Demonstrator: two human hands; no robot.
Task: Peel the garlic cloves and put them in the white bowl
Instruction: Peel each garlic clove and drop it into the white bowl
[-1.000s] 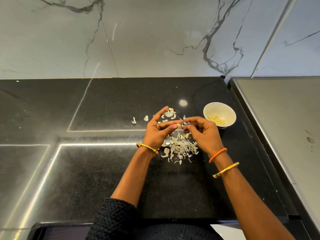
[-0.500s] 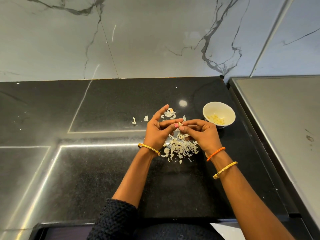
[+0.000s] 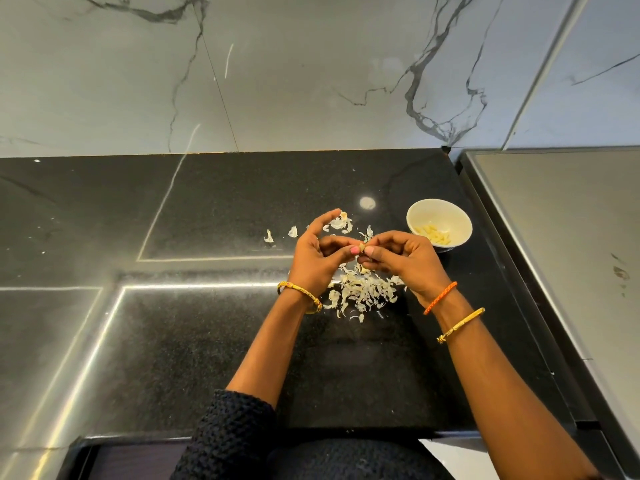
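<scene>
A small garlic clove [image 3: 362,247] is pinched between the fingertips of both hands above the black counter. My left hand [image 3: 320,258] holds it with thumb and a finger, its index finger raised. My right hand [image 3: 403,259] pinches the clove from the right with curled fingers. The white bowl [image 3: 439,216] stands just beyond my right hand and holds several peeled cloves [image 3: 434,234]. A heap of papery garlic skins [image 3: 362,292] lies on the counter under and in front of my hands.
Loose skin flakes [image 3: 280,234] lie left of the hands. The black counter [image 3: 207,341] ends at a marble wall behind. A grey steel surface [image 3: 571,237] with a raised edge borders the counter on the right, close to the bowl.
Both hands stay together over the skin heap. The fingers have shifted slightly on the clove, and the left index finger points more upward.
</scene>
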